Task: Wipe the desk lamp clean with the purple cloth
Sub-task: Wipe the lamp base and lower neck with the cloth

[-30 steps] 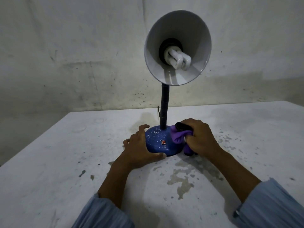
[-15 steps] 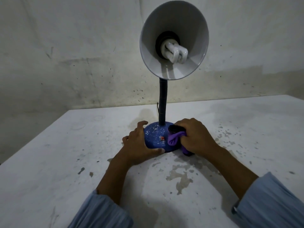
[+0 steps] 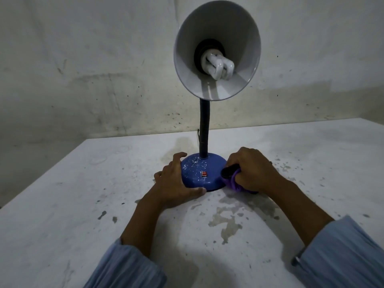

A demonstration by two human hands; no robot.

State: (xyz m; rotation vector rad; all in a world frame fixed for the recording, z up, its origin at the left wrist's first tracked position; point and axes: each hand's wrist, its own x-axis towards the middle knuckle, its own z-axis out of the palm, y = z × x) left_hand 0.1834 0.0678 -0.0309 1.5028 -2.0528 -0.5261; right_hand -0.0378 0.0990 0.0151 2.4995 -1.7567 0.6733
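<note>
Desk lamp (image 3: 209, 96): right hand (image 3: 252, 169), gripping the purple cloth (image 3: 234, 181), has slid to the base's right edge; left hand (image 3: 175, 181) still clasps it.

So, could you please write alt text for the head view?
A right hand presses a purple cloth against a desk lamp's blue base while the left hand steadies it on a stained white table.

1. The purple cloth (image 3: 234, 182) is mostly buried under the right hand (image 3: 254, 170); only a bunched fold shows at the lamp base (image 3: 199, 173).
2. A dark object (image 3: 229, 171) held with the cloth cannot be identified.
3. The base's right rim is covered.
4. Both sleeves (image 3: 124, 269) run off the bottom edge.
5. The tabletop (image 3: 62, 204) is cut at the sides.
</note>
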